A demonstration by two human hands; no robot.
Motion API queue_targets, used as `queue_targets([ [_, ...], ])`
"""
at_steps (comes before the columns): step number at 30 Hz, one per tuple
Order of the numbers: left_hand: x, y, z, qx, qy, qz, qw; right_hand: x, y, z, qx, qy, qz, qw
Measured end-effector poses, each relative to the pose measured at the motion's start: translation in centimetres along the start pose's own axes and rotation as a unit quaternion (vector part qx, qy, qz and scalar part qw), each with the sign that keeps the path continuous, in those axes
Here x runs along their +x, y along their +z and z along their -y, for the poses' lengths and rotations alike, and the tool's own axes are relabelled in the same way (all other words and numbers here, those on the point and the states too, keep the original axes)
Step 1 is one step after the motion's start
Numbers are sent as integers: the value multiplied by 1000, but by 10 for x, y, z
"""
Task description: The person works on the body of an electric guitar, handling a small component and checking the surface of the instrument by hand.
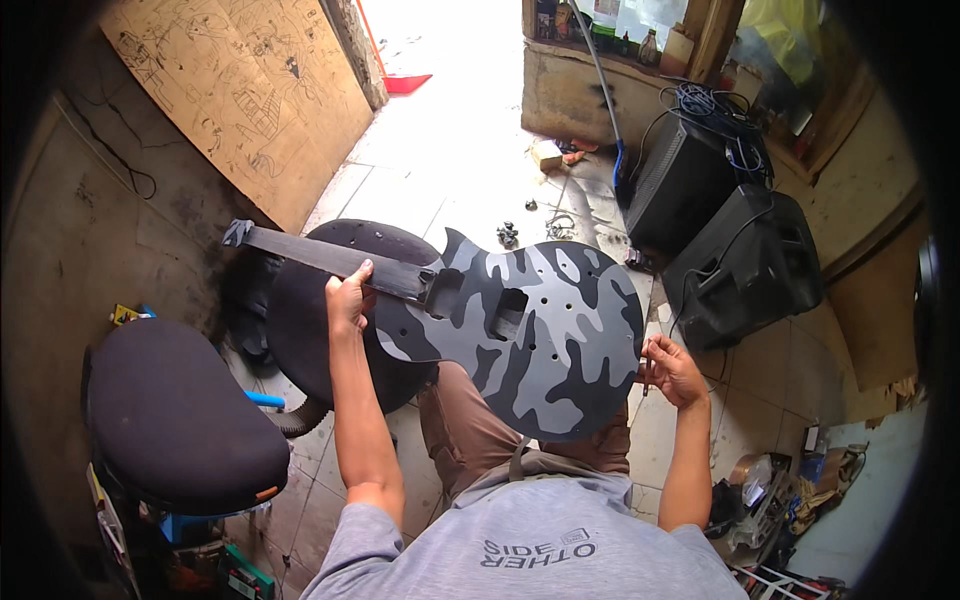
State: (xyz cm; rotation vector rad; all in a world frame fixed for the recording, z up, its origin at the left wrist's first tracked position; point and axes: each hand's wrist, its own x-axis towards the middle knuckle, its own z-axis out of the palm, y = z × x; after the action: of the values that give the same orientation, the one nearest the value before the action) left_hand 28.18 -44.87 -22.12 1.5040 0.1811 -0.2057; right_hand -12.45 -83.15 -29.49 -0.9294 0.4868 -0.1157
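Observation:
An electric guitar with a grey-and-black camouflage body lies across in front of me, above my lap. Its top shows two rectangular pickup openings and several drilled holes, with no strings. The bare dark neck points to the far left, and its end is wrapped in pale material. Close to where it meets the body, my left hand is closed around the neck. At the body's right edge, my right hand pinches a thin dark stick-like tool; its exact kind is unclear.
Beneath the neck is a round black surface. A black padded seat stands at left. Black speakers, topped with coiled cables, stand at right. Clutter fills the lower right. A drawn-on board leans at upper left.

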Motion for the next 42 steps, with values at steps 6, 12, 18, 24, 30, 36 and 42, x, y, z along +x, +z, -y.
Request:
queue_targets([
  [6, 2, -10, 13, 34, 25, -54, 998, 26, -12, 3, 14, 1, 15, 1000],
  [12, 38, -4, 43, -138, 29, 78, 987, 34, -32, 4, 5, -14, -48, 999],
  [18, 65, -32, 74, -210, 1, 126, 970, 23, -16, 1, -64, -140, -147, 977],
  [24, 76, -34, 76, -219, -25, 147, 964, -17, 16, -15, -296, -235, -258, 889],
  [30, 98, -46, 83, -226, -47, 152, 961, -23, 45, -32, -385, -326, -276, 818],
  [36, 96, -48, 79, -208, -53, 128, 968, -32, 54, -35, -418, -338, -278, 796],
  [42, 97, -48, 81, -200, -62, 133, 969, -30, 49, -29, -429, -344, -266, 792],
])
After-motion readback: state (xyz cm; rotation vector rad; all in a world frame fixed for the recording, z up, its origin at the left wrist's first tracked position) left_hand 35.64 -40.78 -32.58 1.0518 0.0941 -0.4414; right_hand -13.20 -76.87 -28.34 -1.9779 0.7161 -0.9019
